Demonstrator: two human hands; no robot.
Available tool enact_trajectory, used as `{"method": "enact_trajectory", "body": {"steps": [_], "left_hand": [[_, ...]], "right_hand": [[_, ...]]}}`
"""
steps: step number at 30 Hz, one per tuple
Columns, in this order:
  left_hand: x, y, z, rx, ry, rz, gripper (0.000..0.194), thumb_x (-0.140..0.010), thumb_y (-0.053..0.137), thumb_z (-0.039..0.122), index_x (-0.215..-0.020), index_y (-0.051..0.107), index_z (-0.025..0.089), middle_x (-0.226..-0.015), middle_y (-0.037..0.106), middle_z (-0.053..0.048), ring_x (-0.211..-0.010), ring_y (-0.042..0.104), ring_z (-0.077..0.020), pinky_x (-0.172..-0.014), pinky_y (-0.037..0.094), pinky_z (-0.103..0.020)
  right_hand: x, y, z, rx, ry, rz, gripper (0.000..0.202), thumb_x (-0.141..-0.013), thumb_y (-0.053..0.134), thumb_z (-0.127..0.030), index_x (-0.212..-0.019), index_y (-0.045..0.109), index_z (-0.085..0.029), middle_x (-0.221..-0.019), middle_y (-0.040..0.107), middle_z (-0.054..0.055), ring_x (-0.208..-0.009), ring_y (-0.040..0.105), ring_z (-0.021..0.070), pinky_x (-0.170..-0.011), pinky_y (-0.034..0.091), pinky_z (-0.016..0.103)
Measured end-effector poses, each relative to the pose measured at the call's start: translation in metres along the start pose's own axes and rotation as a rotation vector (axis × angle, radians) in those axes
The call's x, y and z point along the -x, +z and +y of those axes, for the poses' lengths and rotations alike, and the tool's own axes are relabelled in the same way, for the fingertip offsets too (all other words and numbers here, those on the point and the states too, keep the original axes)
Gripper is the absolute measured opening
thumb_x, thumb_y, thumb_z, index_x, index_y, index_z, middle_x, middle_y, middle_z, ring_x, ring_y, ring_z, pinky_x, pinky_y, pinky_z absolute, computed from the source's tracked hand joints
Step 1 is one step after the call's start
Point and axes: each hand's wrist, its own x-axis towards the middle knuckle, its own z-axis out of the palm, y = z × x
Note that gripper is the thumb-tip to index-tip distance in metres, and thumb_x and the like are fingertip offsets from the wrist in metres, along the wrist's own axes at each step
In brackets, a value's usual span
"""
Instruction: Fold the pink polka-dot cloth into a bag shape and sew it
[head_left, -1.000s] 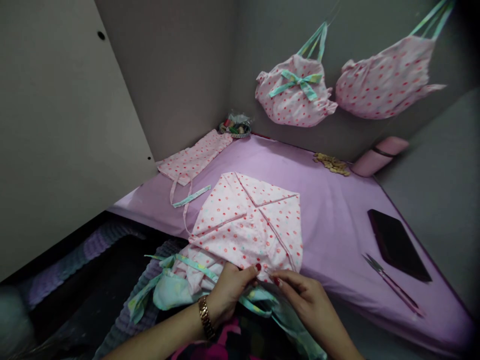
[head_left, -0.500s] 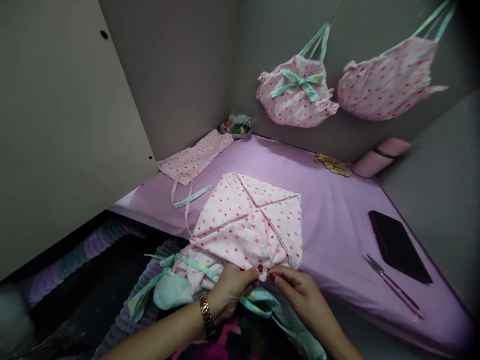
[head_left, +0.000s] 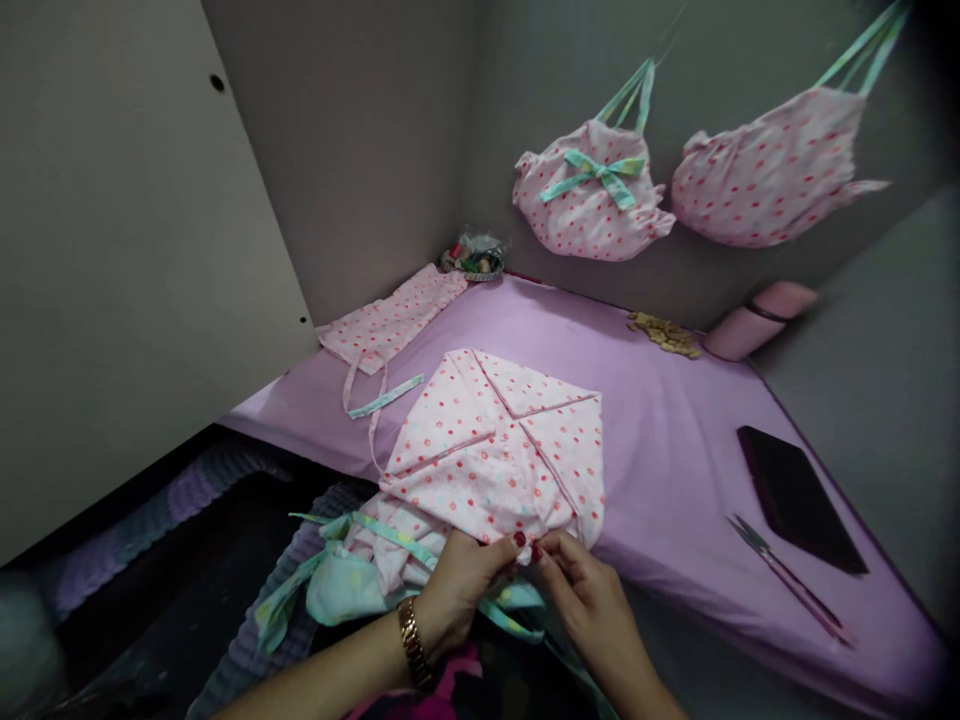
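Observation:
A pink fabric piece with red dots (head_left: 480,480) lies partly on the table, its near edge gathered between my hands. My left hand (head_left: 469,580), with a gold watch (head_left: 412,636) on the wrist, pinches that edge between thumb and fingers. Close beside it my right hand (head_left: 581,590) is closed on the same edge, fingertips nearly touching the left thumb. Whether a needle or thread is in the fingers I cannot make out. Mint green fabric with ties (head_left: 349,580) hangs below and to the left of the dotted cloth, over my lap.
On the lilac-covered table (head_left: 660,450) are thread snips (head_left: 787,580), a dark flat case (head_left: 802,500), a pink bottle (head_left: 761,320), small tan pieces (head_left: 666,335), a basket of spools (head_left: 476,260) and folded dotted fabric (head_left: 397,315). Two dotted bags (head_left: 596,200) hang on the wall.
My right hand has shifted slightly left, closer to my left hand, its fingers curling more at the cloth edge. My left hand keeps its pinch.

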Motion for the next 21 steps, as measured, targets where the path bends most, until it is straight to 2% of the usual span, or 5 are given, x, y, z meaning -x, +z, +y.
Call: {"method": "enact_trajectory", "body": {"steps": [5,8,14,19,21], "left_hand": [[0.002,0.001,0.003,0.036,0.024,-0.014,0.033,-0.067,0.070,0.032,-0.095,0.066,0.015,-0.086,0.066,-0.005,-0.069,0.055,-0.0145,-0.064,0.042,-0.024],[0.003,0.001,0.004,0.020,0.011,-0.006,0.030,-0.066,0.070,0.032,-0.089,0.067,0.013,-0.085,0.066,-0.005,-0.070,0.056,-0.0154,-0.065,0.043,-0.024],[0.001,0.001,0.003,0.041,0.063,-0.035,0.046,-0.069,0.069,0.028,-0.111,0.059,0.014,-0.095,0.068,-0.008,-0.080,0.060,-0.0190,-0.072,0.045,-0.027],[0.002,0.001,0.001,0.064,0.105,-0.050,0.043,-0.070,0.068,0.026,-0.111,0.060,0.015,-0.103,0.068,-0.010,-0.089,0.061,-0.0229,-0.081,0.045,-0.030],[0.002,0.002,0.001,0.054,0.146,-0.047,0.039,-0.071,0.067,0.024,-0.109,0.063,0.015,-0.106,0.067,-0.009,-0.093,0.060,-0.0239,-0.084,0.044,-0.031]], "right_hand": [[0.005,-0.003,0.011,0.114,0.005,0.013,0.028,-0.090,0.038,-0.038,-0.082,0.057,-0.019,-0.065,0.061,0.001,-0.057,0.055,0.0149,-0.056,0.041,0.022],[0.005,-0.003,0.010,0.132,-0.007,0.020,0.028,-0.090,0.037,-0.036,-0.080,0.056,-0.019,-0.064,0.061,0.001,-0.057,0.056,0.0147,-0.055,0.042,0.022],[0.002,0.007,0.001,0.114,-0.074,0.058,0.019,-0.092,0.035,-0.028,-0.086,0.050,-0.019,-0.067,0.061,0.001,-0.059,0.059,0.0142,-0.055,0.045,0.021],[0.005,0.009,0.001,0.394,-0.316,0.220,0.022,-0.092,0.039,-0.022,-0.109,0.053,-0.018,-0.090,0.064,0.007,-0.081,0.063,0.0177,-0.070,0.047,0.026],[0.003,0.008,-0.002,0.476,-0.372,0.238,0.024,-0.091,0.042,-0.023,-0.112,0.054,-0.019,-0.090,0.060,0.008,-0.082,0.060,0.0189,-0.071,0.047,0.029]]}}
